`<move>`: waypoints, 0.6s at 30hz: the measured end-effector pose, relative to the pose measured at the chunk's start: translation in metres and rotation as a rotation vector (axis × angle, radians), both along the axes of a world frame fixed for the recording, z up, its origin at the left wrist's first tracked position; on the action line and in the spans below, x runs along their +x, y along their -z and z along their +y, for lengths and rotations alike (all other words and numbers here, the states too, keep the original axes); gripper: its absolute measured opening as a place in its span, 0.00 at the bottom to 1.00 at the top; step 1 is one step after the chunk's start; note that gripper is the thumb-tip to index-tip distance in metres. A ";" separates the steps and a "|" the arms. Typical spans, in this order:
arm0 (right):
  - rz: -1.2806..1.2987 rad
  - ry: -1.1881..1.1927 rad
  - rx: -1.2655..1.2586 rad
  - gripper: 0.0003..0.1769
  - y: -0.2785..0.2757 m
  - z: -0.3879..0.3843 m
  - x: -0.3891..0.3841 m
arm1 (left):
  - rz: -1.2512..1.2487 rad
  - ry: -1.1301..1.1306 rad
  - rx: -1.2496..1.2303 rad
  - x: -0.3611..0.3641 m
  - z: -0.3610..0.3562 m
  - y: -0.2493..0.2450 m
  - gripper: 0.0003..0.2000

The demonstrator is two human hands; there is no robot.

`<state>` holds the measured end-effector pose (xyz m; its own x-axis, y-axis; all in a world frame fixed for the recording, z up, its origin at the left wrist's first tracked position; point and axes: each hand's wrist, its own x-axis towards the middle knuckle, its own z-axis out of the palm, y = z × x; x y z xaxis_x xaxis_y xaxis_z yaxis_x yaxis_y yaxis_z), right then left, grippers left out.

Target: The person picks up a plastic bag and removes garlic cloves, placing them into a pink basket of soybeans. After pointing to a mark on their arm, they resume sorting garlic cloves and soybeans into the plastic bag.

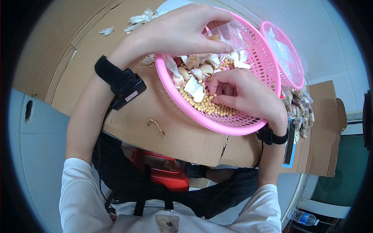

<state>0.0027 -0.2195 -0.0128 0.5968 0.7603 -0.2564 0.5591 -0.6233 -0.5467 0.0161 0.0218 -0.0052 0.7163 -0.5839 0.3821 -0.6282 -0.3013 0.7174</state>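
Observation:
A pink plastic basket (217, 126) with a perforated wall holds many yellow soybeans (210, 108), garlic cloves (198, 73) and scraps of white paper (194, 89). Over the basket's far side, my left hand (186, 31) is closed on a small clear plastic bag (233, 35), which has something light brown inside. My right hand (244, 91) reaches into the basket from the right. Its thumb and index finger pinch at the soybeans, and a bean shows at the fingertips. The other fingers are curled in and partly hidden.
A smaller pink basket (297, 64) with clear plastic in it stands behind at the right. Bagged brown items (301, 110) lie beside it. Garlic skins (142, 19) and a thin root (157, 126) rest on the cardboard (132, 120). Below is a red stool (167, 176).

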 end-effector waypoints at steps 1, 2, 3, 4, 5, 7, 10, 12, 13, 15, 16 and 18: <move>-0.007 -0.004 -0.006 0.06 0.000 0.000 0.000 | -0.009 -0.045 0.043 0.006 -0.003 0.007 0.28; -0.007 -0.004 -0.006 0.06 0.001 -0.001 0.000 | -0.018 -0.089 0.086 0.008 -0.005 0.009 0.28; -0.016 -0.010 0.005 0.06 0.003 -0.003 0.001 | -0.018 -0.089 0.086 0.009 -0.004 0.010 0.28; -0.026 -0.017 0.016 0.07 0.004 -0.003 0.001 | -0.024 -0.092 0.088 0.008 -0.004 0.010 0.28; -0.026 -0.017 0.016 0.07 0.003 -0.003 0.001 | -0.030 -0.094 0.090 0.007 -0.005 0.008 0.27; -0.012 -0.004 0.009 0.05 0.001 -0.001 0.000 | -0.013 -0.047 0.051 0.000 0.000 -0.002 0.28; -0.014 -0.002 0.021 0.05 0.001 -0.001 -0.001 | -0.013 -0.040 0.002 0.000 -0.003 0.005 0.28; -0.014 0.000 0.007 0.05 -0.001 0.000 -0.001 | -0.030 -0.080 -0.008 0.001 -0.007 0.008 0.28; -0.013 0.001 -0.006 0.05 -0.001 0.000 -0.001 | -0.029 -0.088 -0.001 0.000 -0.007 0.007 0.28; -0.019 0.010 -0.009 0.05 -0.003 0.001 -0.002 | -0.029 -0.095 0.006 -0.002 -0.005 0.002 0.28; -0.024 0.019 -0.012 0.05 -0.003 0.001 -0.002 | -0.005 -0.050 0.017 -0.004 0.000 -0.004 0.28; -0.040 0.025 -0.021 0.05 -0.002 0.001 -0.003 | 0.020 -0.005 0.028 -0.004 0.002 -0.008 0.28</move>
